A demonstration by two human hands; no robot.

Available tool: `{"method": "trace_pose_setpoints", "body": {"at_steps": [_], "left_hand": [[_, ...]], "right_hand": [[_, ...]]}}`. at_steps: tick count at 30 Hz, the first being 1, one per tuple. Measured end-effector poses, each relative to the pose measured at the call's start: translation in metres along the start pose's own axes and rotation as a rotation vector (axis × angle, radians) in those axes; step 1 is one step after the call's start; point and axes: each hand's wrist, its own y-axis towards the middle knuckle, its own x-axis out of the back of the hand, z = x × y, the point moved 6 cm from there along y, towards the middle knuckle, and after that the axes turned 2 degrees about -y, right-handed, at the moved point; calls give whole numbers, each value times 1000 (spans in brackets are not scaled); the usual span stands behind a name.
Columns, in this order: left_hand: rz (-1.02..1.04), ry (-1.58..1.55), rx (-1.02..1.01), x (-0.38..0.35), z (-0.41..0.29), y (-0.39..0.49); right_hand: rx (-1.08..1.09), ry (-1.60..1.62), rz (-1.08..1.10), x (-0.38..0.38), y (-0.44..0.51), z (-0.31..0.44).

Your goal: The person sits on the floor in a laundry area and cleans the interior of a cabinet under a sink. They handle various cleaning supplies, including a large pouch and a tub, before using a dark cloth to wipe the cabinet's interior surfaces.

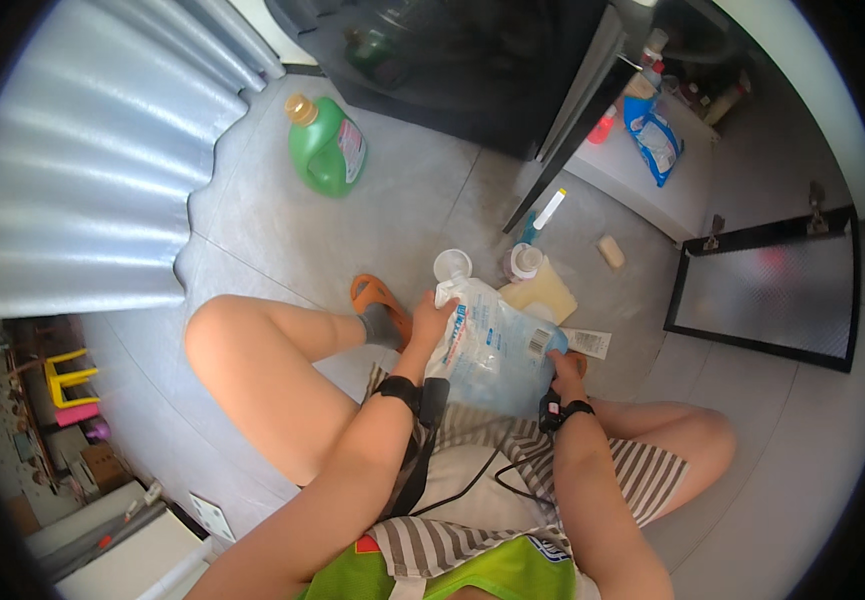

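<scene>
Both hands hold a white and blue plastic refill pouch [488,341] low over the floor, in front of the striped shorts. My left hand [432,319] grips its upper left corner. My right hand [566,373] holds its right edge. The pouch's upper left end meets a white cup or small tub [452,265]; whether liquid passes between them cannot be seen. Just right of this stands a small bottle [524,262] with a pale cap, beside a yellowish cloth or sheet [548,292]. A printed paper slip [590,343] lies by the pouch's right side.
A green detergent jug [327,146] stands on the grey tiles at upper left. A bar of soap [611,253] and a white brush-like object [550,209] lie right of centre. An open cabinet door [766,289], a blue packet [654,139] and a silvery curtain [94,165] surround the floor area.
</scene>
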Motion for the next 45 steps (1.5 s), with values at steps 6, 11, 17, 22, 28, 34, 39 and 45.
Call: {"method": "trace_pose_setpoints", "body": {"at_steps": [6, 11, 17, 22, 28, 34, 39, 45], "left_hand": [[57, 97, 40, 12, -38, -19], [52, 99, 28, 19, -59, -45], [134, 96, -88, 17, -97, -76], [202, 141, -239, 5, -139, -97], [310, 244, -348, -25, -196, -131], [342, 389, -599, -50, -248, -147], [341, 272, -708, -48, -285, -129], [347, 516, -645, -13, -299, -100]], "right_hand": [[62, 111, 107, -20, -55, 25], [7, 165, 142, -31, -73, 36], [1, 235, 153, -28, -90, 40], [69, 333, 193, -23, -82, 41], [135, 556, 62, -4, -86, 43], [132, 597, 218, -15, -86, 47], [92, 644, 330, -37, -88, 45], [92, 521, 418, -74, -89, 66]]}}
